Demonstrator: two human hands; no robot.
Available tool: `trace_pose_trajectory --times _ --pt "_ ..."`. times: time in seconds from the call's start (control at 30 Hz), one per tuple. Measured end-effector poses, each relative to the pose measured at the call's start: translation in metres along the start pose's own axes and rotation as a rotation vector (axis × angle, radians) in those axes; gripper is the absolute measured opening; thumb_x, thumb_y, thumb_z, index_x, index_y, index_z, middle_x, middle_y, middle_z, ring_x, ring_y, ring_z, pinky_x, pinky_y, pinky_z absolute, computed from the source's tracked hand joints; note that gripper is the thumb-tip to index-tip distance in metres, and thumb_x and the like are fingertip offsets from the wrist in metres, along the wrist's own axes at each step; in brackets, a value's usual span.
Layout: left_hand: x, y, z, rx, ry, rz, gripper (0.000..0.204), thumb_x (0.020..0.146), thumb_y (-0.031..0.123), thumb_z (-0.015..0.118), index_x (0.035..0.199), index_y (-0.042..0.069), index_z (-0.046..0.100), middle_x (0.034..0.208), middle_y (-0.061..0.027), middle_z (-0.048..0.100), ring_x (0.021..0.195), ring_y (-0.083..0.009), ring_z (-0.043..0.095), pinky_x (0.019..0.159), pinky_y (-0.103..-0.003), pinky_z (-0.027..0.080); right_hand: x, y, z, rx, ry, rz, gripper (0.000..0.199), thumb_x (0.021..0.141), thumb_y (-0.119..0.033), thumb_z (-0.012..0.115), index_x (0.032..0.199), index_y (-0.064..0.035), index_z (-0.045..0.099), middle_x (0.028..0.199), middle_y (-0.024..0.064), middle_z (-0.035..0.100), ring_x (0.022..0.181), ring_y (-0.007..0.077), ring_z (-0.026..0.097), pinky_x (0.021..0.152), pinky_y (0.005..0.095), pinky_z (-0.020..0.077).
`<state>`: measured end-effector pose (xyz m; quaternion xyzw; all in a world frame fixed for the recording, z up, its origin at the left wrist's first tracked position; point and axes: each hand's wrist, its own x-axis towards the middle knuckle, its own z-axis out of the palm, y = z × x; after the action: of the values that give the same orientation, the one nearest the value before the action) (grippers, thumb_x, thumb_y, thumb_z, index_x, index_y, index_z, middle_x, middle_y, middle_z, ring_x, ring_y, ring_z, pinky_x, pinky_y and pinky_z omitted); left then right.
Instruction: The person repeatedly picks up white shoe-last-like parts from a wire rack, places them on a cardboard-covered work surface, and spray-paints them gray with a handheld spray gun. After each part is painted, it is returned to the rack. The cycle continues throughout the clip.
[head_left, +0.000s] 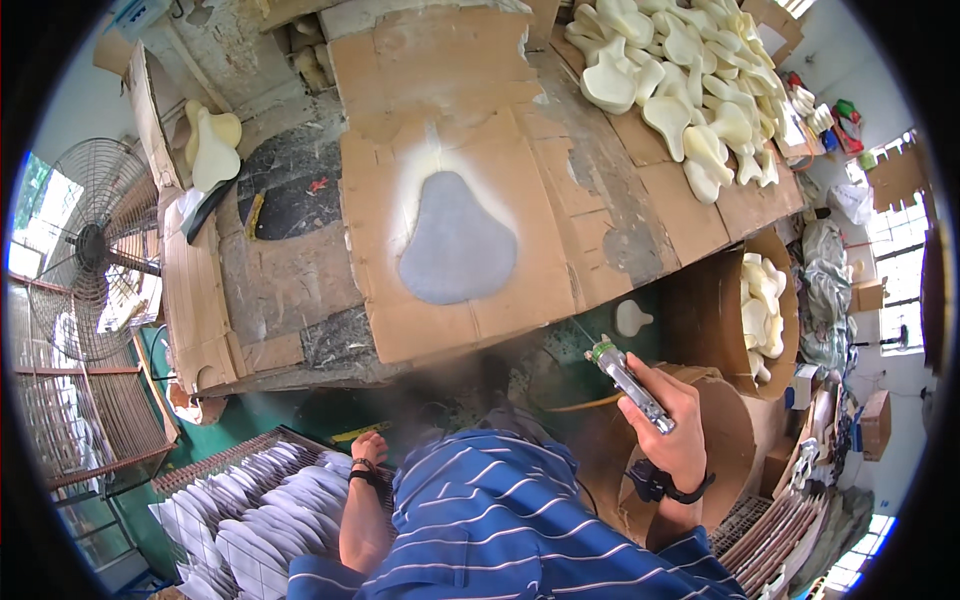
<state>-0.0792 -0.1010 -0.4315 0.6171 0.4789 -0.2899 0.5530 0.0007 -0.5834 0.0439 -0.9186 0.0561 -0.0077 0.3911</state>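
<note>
Desk [290,285]: patched with cardboard; torn edges and seams could tilt a piece laid across them.

Cardboard sheet [400,335]: spans the desk from far edge to near edge. Pale overspray rings the piece; if tacky, it could glue down or smear the rim.

Pile of cream foam saddles [690,70]: heaped at the desk's far right corner. Stray mist could speckle them.

Wire-guarded fan [91,243]: beyond the desk's left edge. Were it blowing, which you cannot tell here, its draught could bend the spray.

Grey saddle-shaped piece [458,245]: on the sheet, toward the desk's near edge, narrow end facing the far edge. Nothing visible pins it; a strong jet could shift it.

Spray gun [635,385]: off the desk, just outside the near edge, nozzle toward it. Triggered here, it would probably wet that edge.

Hands: your right hand [680,415] grips the gun; a wavering wrist risks uneven coating. Your left hand [370,447] hangs loosely bent, apparently empty; brushing the piece could smudge it.
</note>
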Motion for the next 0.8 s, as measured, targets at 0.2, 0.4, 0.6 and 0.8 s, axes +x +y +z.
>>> trace_pose_trajectory --times 0.2,0.4,0.6,0.8 --pt "0.006 0.017 0.005 0.035 -0.032 0.012 0.035 0.092 0.018 0.064 0.125 0.007 0.062 0.097 -0.0066 0.07 0.087 -0.0229 0.07 0.074 -0.045 0.058 -0.001 -0.011 0.004 0.032 0.01 -0.137 0.05 0.082 0.004 0.068 0.132 0.0034 0.06 0.091 0.0148 0.067 0.072 0.0217 0.064 0.066 0.0294 0.0498" --pt "0.005 0.026 0.006 0.013 -0.042 0.017 0.032 0.092 0.017 0.063 0.124 0.008 0.063 0.098 -0.0064 0.071 0.084 -0.0218 0.07 0.071 -0.044 0.057 -0.004 -0.007 0.007 0.08 -0.043 -0.08 0.062 0.071 0.01 0.068 0.132 0.0024 0.059 0.095 0.0184 0.065 0.078 0.0361 0.064 0.071 0.0347 0.0515" --pt "0.005 0.015 0.005 0.046 -0.03 0.006 0.031 0.093 0.016 0.061 0.123 0.008 0.063 0.098 -0.0066 0.071 0.086 -0.0221 0.071 0.07 -0.041 0.057 -0.006 -0.017 0.0 0.081 -0.053 -0.047 0.054 0.075 0.006 0.074 0.127 0.0019 0.063 0.091 0.0172 0.067 0.074 0.0324 0.065 0.069 0.032 0.0509" --pt "0.003 0.012 0.005 0.115 -0.037 -0.012 0.031 0.093 0.015 0.06 0.123 0.008 0.064 0.099 -0.0073 0.071 0.087 -0.0225 0.071 0.07 -0.042 0.058 -0.007 -0.016 0.003 0.094 0.018 -0.053 0.055 0.074 0.008 0.073 0.128 0.0019 0.063 0.089 0.0176 0.067 0.072 0.0314 0.064 0.067 0.0325 0.0505"
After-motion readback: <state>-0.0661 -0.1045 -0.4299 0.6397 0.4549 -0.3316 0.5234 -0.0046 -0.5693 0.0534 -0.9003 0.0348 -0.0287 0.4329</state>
